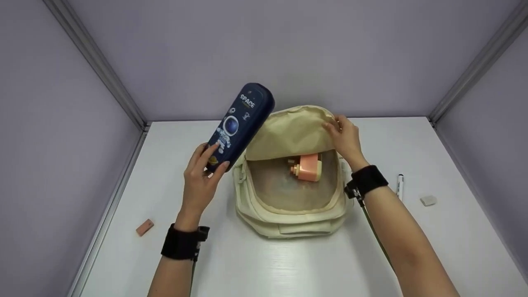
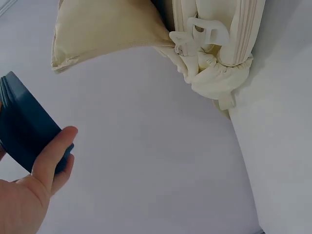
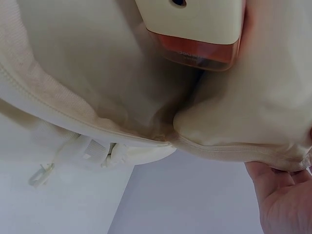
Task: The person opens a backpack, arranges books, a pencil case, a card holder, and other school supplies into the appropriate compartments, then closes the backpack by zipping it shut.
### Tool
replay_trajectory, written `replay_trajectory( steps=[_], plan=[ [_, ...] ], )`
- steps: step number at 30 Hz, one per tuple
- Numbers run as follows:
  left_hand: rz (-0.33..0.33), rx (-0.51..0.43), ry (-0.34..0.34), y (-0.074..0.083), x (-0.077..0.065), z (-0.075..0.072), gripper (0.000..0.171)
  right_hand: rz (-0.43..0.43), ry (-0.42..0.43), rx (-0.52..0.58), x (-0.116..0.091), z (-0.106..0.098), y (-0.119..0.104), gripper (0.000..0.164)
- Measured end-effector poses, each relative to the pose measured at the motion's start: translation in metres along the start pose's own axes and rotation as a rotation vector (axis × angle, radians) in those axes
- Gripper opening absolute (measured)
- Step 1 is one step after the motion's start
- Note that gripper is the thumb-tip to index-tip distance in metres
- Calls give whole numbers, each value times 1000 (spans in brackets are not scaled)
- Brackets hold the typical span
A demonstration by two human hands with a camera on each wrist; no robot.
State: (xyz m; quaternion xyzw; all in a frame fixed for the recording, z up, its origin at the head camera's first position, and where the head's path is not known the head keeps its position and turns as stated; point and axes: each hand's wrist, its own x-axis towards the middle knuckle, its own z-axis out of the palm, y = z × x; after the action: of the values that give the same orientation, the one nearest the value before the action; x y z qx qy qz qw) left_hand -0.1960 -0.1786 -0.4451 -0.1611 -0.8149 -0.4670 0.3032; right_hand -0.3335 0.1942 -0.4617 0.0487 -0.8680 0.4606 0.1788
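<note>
A dark blue pencil case (image 1: pixel 241 123) with an astronaut and the word SPACE is gripped at its lower end by my left hand (image 1: pixel 200 177). It is held tilted in the air, left of the cream backpack (image 1: pixel 288 229). With thumb and fingers, my right hand (image 1: pixel 346 136) pinches the edge of the backpack's raised flap (image 1: pixel 293 132). Inside the open compartment lies an orange and cream pencil sharpener (image 1: pixel 309 168), its hole visible in the right wrist view on the cream side (image 3: pixel 195 19). The left wrist view shows the case (image 2: pixel 29 122) apart from the bag.
On the white table (image 1: pixel 247 272), a pink-orange eraser (image 1: pixel 144 227) lies at the left. To the right are a white marker (image 1: pixel 400 185), partly behind the right forearm, and a grey-white eraser (image 1: pixel 428 201). Pale walls (image 1: pixel 288 53) enclose the table at the back and sides.
</note>
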Motion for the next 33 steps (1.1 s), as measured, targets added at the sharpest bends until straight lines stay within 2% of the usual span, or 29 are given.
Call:
replay_trajectory(
  steps=[5, 9, 13, 17, 21, 24, 27, 33],
  plan=[
    [54, -77, -149, 3, -6, -1, 48, 4, -5, -8, 1, 0, -1, 33],
    [89, -82, -289, 8, -12, -4, 47, 4, -7, -16, 0, -2, -2, 34],
    [92, -10, -445, 15, -16, -9, 45, 14, -9, -14, 0, -3, -3, 34],
    [58, 87, -600, 20, -19, -12, 45, 19, -20, -11, 1, -4, -4, 35],
    [12, 199, -715, 21, -24, -14, 45, 1, -21, -10, 0, -4, -4, 34],
    [-34, 268, -761, 20, -26, -14, 45, -6, -8, -10, 0, -4, -3, 33],
    [-78, 329, -772, 18, -29, -13, 45, -3, 0, -11, 0, -3, -2, 33],
    [-94, 432, -719, 14, -36, -7, 42, 8, -7, -15, 0, -3, -1, 34]
  ],
)
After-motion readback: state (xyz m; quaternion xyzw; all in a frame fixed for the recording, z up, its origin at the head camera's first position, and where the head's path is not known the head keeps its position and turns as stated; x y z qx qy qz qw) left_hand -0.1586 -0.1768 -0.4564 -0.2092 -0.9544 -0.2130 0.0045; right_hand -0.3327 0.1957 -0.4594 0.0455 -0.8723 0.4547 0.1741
